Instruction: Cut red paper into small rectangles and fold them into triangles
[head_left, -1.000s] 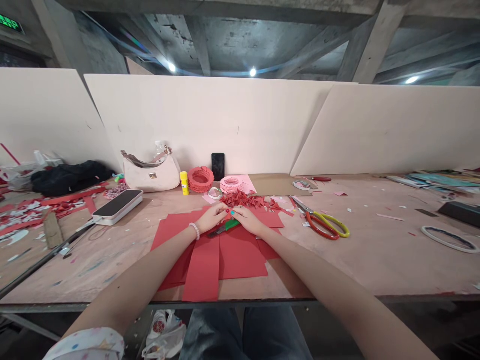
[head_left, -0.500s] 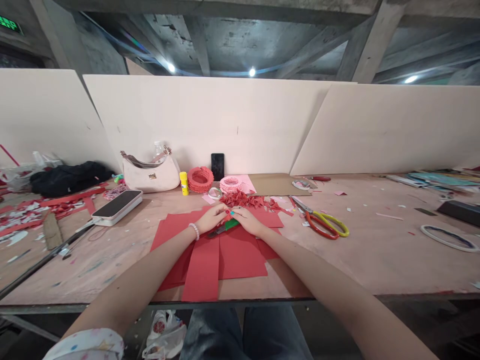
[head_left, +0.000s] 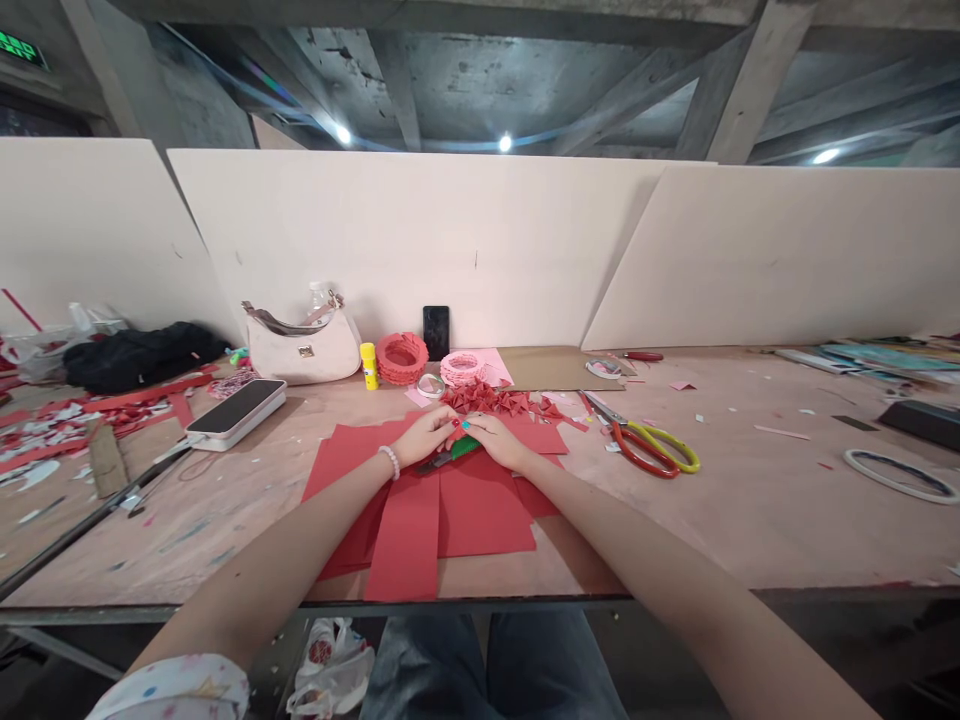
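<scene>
Red paper sheets point(head_left: 487, 515), overlapping flat on the bench point(head_left: 712, 530)

Pale pink handbag point(head_left: 304, 352), upright. Left hand point(head_left: 424, 437), over the sheets, fingers bent. Green-handled tool point(head_left: 463, 448), below the fingertips. Right hand point(head_left: 495, 440), bent, its fingertips close to the left's; cannot tell whether either pinches anything. Red- and yellow-handled scissors point(head_left: 651, 447).

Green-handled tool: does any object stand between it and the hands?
Nothing visible stands between the green-handled tool and the left hand or right hand. It lies on the red paper, close to the fingers; whether they touch cannot be told.
</scene>
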